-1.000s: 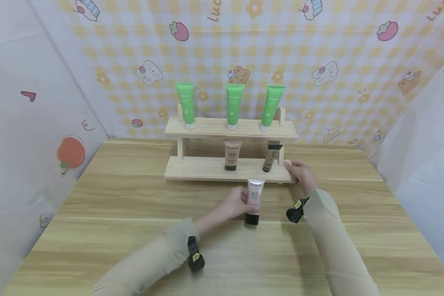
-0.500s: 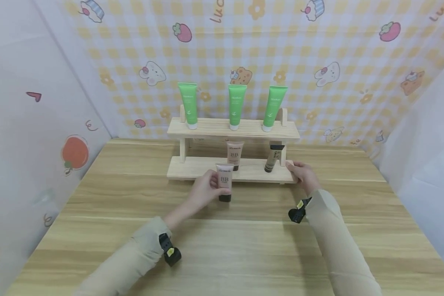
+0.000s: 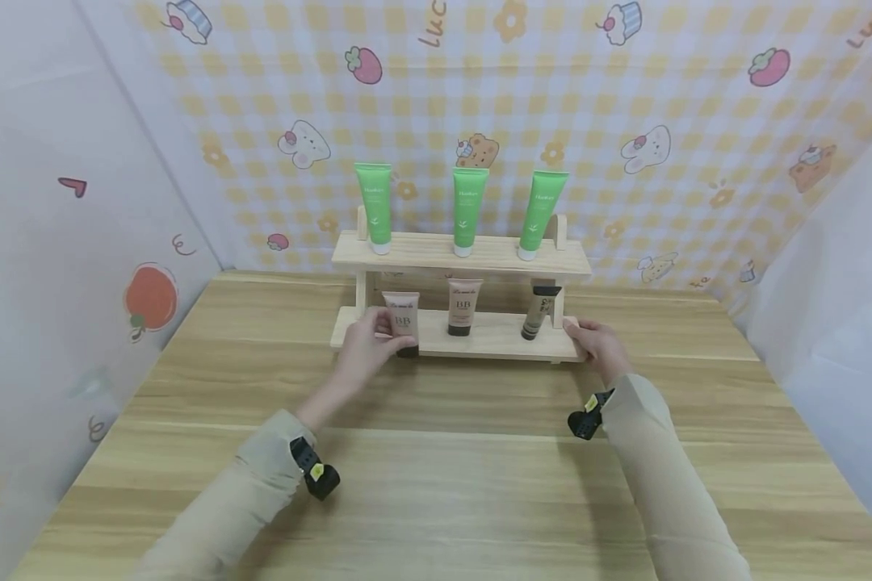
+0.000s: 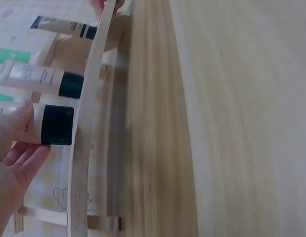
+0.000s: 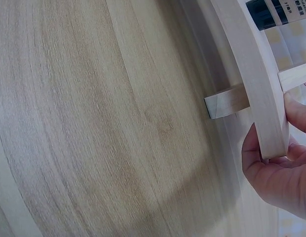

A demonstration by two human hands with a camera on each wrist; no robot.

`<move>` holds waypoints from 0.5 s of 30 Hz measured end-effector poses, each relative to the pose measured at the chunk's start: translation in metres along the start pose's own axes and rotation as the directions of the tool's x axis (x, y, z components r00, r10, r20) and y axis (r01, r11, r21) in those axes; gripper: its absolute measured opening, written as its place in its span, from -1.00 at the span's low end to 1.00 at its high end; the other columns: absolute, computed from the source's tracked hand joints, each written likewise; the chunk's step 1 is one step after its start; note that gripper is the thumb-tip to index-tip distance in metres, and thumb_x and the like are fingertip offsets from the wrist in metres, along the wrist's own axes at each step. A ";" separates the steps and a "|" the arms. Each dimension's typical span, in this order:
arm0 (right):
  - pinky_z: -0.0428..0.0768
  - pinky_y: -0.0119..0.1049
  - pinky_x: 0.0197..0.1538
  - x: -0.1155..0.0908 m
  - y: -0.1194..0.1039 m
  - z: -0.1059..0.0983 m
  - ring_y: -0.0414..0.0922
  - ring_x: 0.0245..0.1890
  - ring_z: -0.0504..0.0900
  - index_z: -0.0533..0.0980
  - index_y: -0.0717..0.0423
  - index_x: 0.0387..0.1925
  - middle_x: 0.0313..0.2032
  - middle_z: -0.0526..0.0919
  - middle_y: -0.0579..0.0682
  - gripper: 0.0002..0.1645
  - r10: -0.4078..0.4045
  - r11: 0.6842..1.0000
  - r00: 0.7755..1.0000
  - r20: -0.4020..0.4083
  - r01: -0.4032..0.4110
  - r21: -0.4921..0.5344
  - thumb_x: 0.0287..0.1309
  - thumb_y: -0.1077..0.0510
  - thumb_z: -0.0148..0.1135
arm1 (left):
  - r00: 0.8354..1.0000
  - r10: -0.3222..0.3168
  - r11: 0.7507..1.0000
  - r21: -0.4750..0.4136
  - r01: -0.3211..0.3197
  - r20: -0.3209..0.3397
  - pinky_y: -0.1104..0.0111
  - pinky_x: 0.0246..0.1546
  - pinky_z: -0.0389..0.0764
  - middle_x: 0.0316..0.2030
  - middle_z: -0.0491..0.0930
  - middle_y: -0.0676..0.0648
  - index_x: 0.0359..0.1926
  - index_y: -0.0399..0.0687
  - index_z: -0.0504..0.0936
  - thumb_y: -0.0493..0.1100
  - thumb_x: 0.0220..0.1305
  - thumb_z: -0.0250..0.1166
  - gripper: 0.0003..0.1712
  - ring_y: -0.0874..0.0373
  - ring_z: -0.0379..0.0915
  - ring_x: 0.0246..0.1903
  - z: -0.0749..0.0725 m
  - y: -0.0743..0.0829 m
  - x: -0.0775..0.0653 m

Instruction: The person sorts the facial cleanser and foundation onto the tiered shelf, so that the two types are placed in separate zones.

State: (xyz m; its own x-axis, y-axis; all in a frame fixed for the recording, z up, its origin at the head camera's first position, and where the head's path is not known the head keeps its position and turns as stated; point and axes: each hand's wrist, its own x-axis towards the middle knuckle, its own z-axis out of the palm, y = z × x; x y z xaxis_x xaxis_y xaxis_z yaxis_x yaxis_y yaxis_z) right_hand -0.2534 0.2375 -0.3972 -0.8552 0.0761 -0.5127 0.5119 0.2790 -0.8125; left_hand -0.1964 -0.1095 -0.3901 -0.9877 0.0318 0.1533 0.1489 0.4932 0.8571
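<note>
My left hand [image 3: 364, 347] grips a pink BB cream tube [image 3: 403, 316], cap down, at the left part of the lower shelf of a small wooden rack [image 3: 436, 343]. In the left wrist view the tube's black cap [image 4: 58, 125] is close to the shelf's front edge; whether it touches the board I cannot tell. Another BB cream tube [image 3: 464, 307] stands mid-shelf. A brownish tube with a black crimped end [image 3: 538, 312] leans on the right. At the rack's right end, my right hand [image 3: 600, 348] holds the lower board between thumb and fingers.
Three green tubes stand on the upper shelf: a left green tube [image 3: 376, 208], a middle green tube [image 3: 469, 211] and a right green tube [image 3: 543, 214]. A wood-grain table [image 3: 465, 484] lies under the rack. Behind hangs a checked cloth [image 3: 407, 97].
My left hand has carried the BB cream tube leftward and away from me, from in front of the rack to the lower shelf's left part. My right hand keeps holding the board's end.
</note>
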 end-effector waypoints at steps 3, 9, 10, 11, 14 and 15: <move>0.36 -0.50 -0.07 0.000 0.000 0.000 -0.23 -0.04 0.32 -0.02 0.20 0.37 0.24 0.23 0.09 -0.21 -0.001 1.000 1.000 -0.004 0.001 -0.015 0.27 -0.09 -0.05 | 0.999 -0.003 1.000 -0.004 0.003 -0.033 0.30 -0.12 0.63 -0.14 0.54 -0.31 -0.02 -0.38 0.38 -0.24 -0.02 0.38 -0.44 -0.07 0.52 -0.14 -0.006 -0.004 0.006; 0.38 -0.49 -0.11 -0.001 -0.001 -0.001 -0.24 -0.11 0.33 0.01 0.20 0.36 0.10 0.33 0.03 -0.23 0.001 0.999 1.000 -0.010 -0.002 -0.036 0.27 -0.09 -0.06 | 0.996 -0.045 0.999 -0.034 0.043 -0.076 0.26 -0.02 0.59 -0.08 0.51 -0.34 0.01 -0.41 0.34 -0.26 0.00 0.36 -0.42 -0.12 0.49 -0.06 -0.014 -0.015 0.023; 0.40 -0.46 -0.04 -0.001 -0.001 -0.001 -0.22 -0.07 0.34 0.00 0.20 0.37 0.14 0.32 0.06 -0.23 0.003 0.999 1.000 -0.009 -0.003 -0.034 0.28 -0.09 -0.07 | 0.995 -0.050 0.998 -0.032 0.047 -0.081 0.25 -0.01 0.58 -0.07 0.51 -0.34 0.02 -0.41 0.33 -0.26 0.01 0.35 -0.42 -0.12 0.48 -0.05 -0.015 -0.016 0.024; 0.41 -0.42 0.04 -0.001 -0.002 -0.001 -0.19 -0.01 0.34 -0.02 0.20 0.37 0.21 0.29 0.11 -0.23 0.005 0.999 1.000 -0.006 -0.005 -0.031 0.28 -0.09 -0.08 | 0.995 -0.055 0.998 -0.034 0.052 -0.083 0.24 0.01 0.57 -0.06 0.50 -0.34 0.02 -0.42 0.33 -0.26 0.02 0.35 -0.42 -0.13 0.48 -0.04 -0.016 -0.017 0.026; 0.31 -0.26 0.29 0.000 -0.002 0.000 -0.09 0.19 0.25 -0.05 0.19 0.38 0.35 0.11 0.17 -0.23 0.018 1.000 1.000 0.000 -0.018 -0.021 0.30 -0.09 -0.10 | 0.994 -0.066 0.997 -0.039 0.063 -0.083 0.23 0.03 0.55 -0.04 0.48 -0.35 0.04 -0.42 0.31 -0.25 0.05 0.33 -0.42 -0.14 0.46 -0.02 -0.018 -0.018 0.027; 0.27 -0.22 0.33 0.000 -0.002 0.000 -0.07 0.22 0.23 -0.06 0.18 0.38 0.36 0.10 0.17 -0.22 0.020 0.999 1.000 0.002 -0.020 -0.027 0.30 -0.09 -0.10 | 0.994 -0.065 0.997 -0.037 0.062 -0.084 0.22 0.04 0.55 -0.03 0.47 -0.35 0.04 -0.42 0.31 -0.25 0.05 0.33 -0.42 -0.14 0.46 -0.02 -0.018 -0.019 0.027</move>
State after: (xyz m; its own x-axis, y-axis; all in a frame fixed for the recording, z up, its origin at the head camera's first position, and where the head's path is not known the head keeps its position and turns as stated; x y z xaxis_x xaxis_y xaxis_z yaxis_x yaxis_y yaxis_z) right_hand -0.2543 0.2375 -0.3958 -0.8447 0.0802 -0.5293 0.5265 0.3033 -0.7943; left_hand -0.2249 -0.1335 -0.3931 -0.9877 -0.0739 0.1381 0.0889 0.4614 0.8827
